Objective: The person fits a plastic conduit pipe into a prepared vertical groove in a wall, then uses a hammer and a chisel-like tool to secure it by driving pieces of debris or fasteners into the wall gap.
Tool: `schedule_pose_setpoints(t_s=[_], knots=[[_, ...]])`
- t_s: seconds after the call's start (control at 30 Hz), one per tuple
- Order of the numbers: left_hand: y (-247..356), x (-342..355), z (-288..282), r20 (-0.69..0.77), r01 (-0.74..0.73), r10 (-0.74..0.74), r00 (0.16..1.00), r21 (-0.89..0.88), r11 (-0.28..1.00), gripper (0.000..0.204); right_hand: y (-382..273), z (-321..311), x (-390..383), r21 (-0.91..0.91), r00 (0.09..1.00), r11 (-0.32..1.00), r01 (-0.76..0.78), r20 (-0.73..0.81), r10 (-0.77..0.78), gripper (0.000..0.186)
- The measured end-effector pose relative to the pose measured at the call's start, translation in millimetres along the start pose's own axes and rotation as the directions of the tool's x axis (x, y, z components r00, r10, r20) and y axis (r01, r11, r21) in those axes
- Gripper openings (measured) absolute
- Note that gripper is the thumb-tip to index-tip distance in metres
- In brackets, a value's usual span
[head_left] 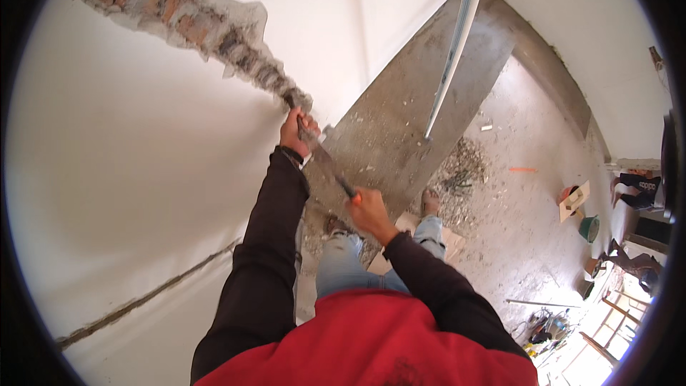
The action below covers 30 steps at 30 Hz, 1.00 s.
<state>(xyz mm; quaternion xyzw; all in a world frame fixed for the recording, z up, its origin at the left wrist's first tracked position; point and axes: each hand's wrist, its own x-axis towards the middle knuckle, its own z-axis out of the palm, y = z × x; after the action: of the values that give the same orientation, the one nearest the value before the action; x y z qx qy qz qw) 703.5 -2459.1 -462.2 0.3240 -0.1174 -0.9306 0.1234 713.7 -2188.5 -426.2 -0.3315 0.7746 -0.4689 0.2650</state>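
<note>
Gripping, both closed | left fingers (293, 130): dark rod (289, 101) at groove (246, 56) | right fingers (365, 206): tool handle (347, 188)

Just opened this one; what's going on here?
A person works at a rough channel broken into the white wall. The left grip is closed on a dark tool, mostly covered, at the channel's nearer end; the right grip holds an orange-and-black handled tool, blurred toward its far end. Rubble lies on the floor.
</note>
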Motion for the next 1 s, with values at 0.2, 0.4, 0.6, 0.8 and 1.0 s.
schedule_pose_setpoints(t_s=[0.2,0.4,0.6,0.8,1.0], knots=[[-30.2,-14.1,19.3,0.007,-0.104,0.104,0.995,0.116,0.988,0.026,-43.1,-49.9,-27.9,0.192,0.999,0.980,0.047,-0.006,-0.047,0.015],[-18.1,-22.1,58.6,0.022,-0.165,0.165,0.986,0.002,0.986,0.025,-85.3,-89.6,-26.8,0.109,0.991,0.989,0.100,-0.103,-0.089,0.021],[-10.2,-14.4,81.7,-0.098,-0.267,0.263,0.960,-0.024,0.963,0.022,-121.2,-99.8,-9.5,0.534,0.952,0.788,0.306,-0.191,-0.240,0.013],[-27.2,5.9,93.6,-0.184,-0.271,0.273,0.944,0.035,0.962,0.025,-37.2,-40.3,19.0,0.210,0.981,0.978,0.010,-0.192,0.031,0.020],[-15.3,-6.3,94.1,-0.267,-0.302,0.305,0.914,0.050,0.952,0.022,-82.2,-76.3,4.1,0.370,0.990,0.924,-0.095,-0.060,0.126,0.018]])
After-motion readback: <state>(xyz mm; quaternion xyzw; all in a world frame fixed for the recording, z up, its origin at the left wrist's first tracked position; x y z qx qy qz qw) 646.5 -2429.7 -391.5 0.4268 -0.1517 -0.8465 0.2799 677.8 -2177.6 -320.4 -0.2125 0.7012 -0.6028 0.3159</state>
